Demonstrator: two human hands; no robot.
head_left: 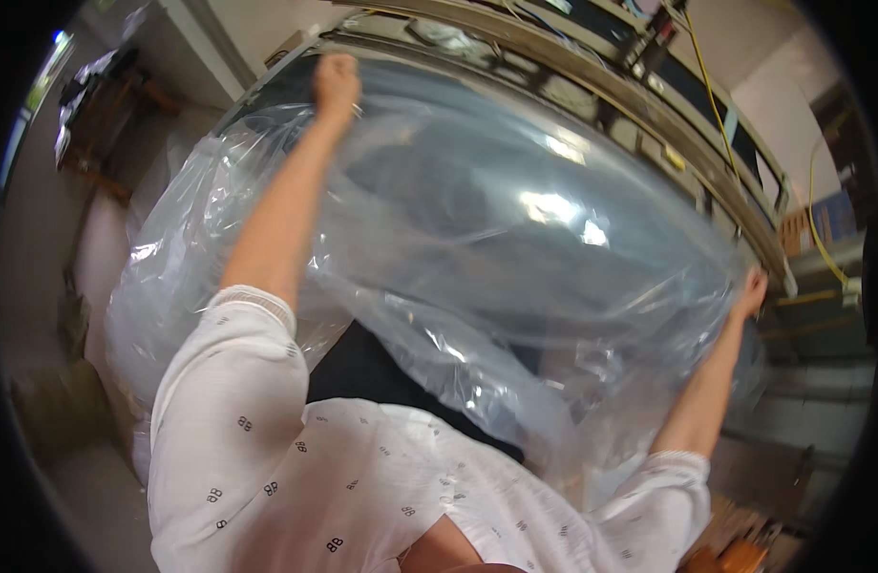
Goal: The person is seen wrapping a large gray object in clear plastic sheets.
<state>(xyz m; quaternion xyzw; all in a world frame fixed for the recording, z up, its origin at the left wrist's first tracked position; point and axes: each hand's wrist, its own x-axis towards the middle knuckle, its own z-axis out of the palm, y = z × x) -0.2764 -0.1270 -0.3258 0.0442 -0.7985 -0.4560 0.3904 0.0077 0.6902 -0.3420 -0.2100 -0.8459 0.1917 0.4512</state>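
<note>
- Head view: left hand [337,81] and right hand [750,290] each clench an edge of the clear plastic sheet [515,248].
- Sheet looks light, limp, slippery; best gripped bunched at edges.

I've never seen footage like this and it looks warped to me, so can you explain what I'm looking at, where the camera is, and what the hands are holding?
There is no machine here, only a person working with bare hands. The one picture comes from a wide fisheye camera worn on the person's head, looking down and forward, which is why straight edges bend near the round rim. The white patterned shirt at the bottom is the person's own, and both arms reach out from it. The left hand is closed on the far edge of a big clear plastic sheet, and the right hand grips its other edge, so the sheet is spread wide between them and billows. Behind the sheet runs a long pale frame with yellow cables above it. More crumpled clear plastic sits at the left. What lies under the sheet is too hidden to tell.
</note>
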